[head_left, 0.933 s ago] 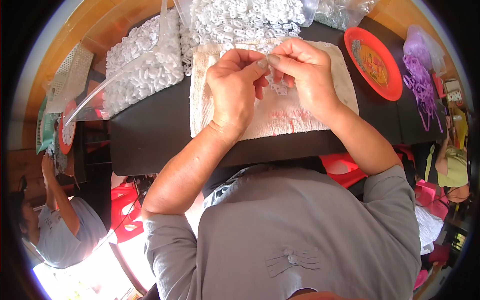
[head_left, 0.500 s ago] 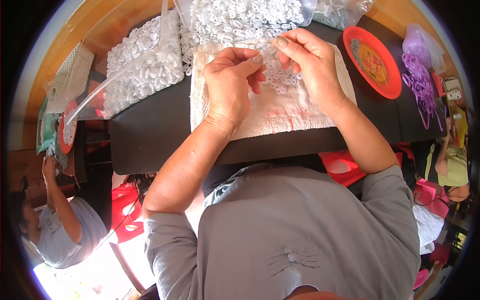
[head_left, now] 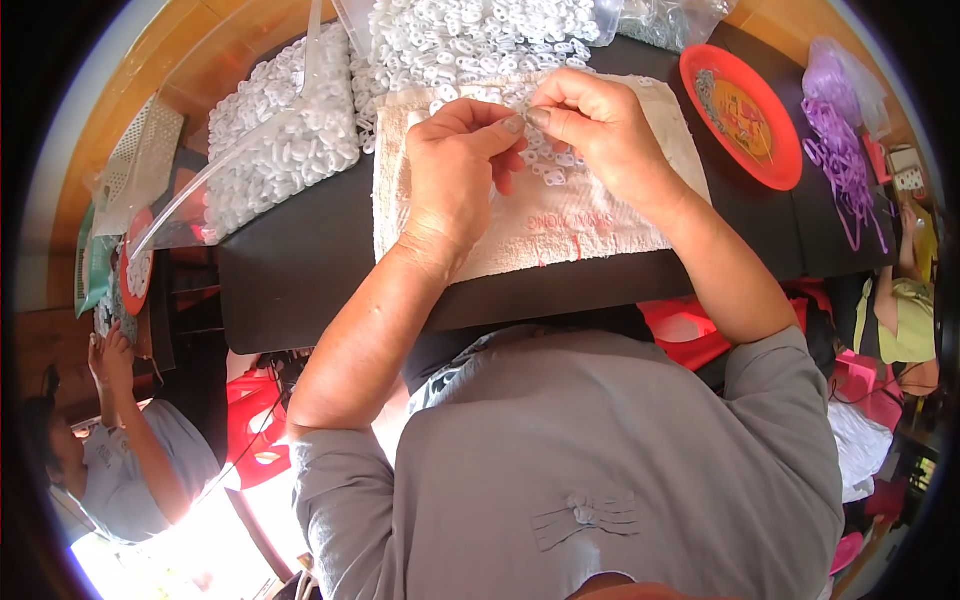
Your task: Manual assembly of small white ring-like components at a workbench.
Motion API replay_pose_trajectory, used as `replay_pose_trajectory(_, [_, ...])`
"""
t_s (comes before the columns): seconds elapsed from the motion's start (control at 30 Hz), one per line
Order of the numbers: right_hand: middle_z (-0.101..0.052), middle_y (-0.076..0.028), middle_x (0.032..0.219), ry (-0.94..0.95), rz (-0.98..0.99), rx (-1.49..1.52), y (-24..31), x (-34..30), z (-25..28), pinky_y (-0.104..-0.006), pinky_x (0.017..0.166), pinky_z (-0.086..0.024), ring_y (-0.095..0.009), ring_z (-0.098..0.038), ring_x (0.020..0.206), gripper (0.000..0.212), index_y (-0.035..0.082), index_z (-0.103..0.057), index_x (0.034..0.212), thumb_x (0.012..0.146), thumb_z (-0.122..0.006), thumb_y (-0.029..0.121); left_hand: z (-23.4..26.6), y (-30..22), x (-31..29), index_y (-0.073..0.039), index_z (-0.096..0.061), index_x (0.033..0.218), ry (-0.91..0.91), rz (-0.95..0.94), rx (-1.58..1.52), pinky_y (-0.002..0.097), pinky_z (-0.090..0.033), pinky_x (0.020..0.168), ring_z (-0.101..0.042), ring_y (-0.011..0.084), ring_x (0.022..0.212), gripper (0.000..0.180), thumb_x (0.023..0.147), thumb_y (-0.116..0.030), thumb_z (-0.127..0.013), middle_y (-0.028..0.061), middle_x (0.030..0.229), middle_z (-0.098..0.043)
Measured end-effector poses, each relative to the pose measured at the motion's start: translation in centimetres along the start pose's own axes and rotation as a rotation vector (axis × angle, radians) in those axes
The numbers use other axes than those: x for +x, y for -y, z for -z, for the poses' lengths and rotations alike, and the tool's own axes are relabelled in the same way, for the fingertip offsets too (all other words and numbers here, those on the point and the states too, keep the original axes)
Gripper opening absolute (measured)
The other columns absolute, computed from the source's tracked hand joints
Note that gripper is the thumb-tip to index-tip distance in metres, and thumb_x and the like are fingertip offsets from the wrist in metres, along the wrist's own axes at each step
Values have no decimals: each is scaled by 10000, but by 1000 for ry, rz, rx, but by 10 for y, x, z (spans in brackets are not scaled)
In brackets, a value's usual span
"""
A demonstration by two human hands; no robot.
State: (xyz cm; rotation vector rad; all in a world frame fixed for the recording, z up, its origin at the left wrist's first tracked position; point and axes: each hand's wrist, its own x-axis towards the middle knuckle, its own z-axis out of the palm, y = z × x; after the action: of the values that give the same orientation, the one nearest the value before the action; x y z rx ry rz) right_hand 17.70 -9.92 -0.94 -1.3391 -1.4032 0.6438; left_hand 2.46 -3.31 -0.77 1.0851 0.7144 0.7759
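Observation:
Both my hands are raised over a cream towel (head_left: 675,130) on the dark table, their fingertips meeting. My left hand (head_left: 452,165) is closed in a pinch, thumb against the forefinger. My right hand (head_left: 605,125) pinches too, its thumb and forefinger tips touching or almost touching the left ones. Whatever sits between the fingertips is too small to make out. Beneath them, small white plastic pieces with holes (head_left: 553,178) lie scattered on the towel, partly hidden by my hands.
Beyond the towel stands a clear bin (head_left: 606,25) heaped with white pieces. A clear plastic bag (head_left: 285,140) of them lies at left. A red dish (head_left: 783,130) holds small grey items. Purple strips (head_left: 838,160) hang at far right. Another person (head_left: 150,450) works at left.
My right hand has moved left and slightly down, bringing its fingertips to those of my left hand. The gap between the hands has closed. The person at left has brought their hands together.

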Motion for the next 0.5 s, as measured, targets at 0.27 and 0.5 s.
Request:
replay_pose_trajectory(0.27, [-555,38,750,-7,-119,163,4,-3,-9,-191,566,-374,-39,-495,662,75,40,-613,879,919,-590,98,3,-2,2,24,-620,861,10,-88,-34,228,-395,436,-539,101,549,28,874,0,-619,69,711,-628])
replay_pose_trajectory(0.5, [-570,33,754,7,-99,84,9,1,3,-189,562,-377,-42,-505,665,73,41,-627,892,917,-588,97,0,-2,-2,32,-621,893,53,-87,4,231,-429,453,-586,116,586,37,883,-3,-618,87,747,-645])
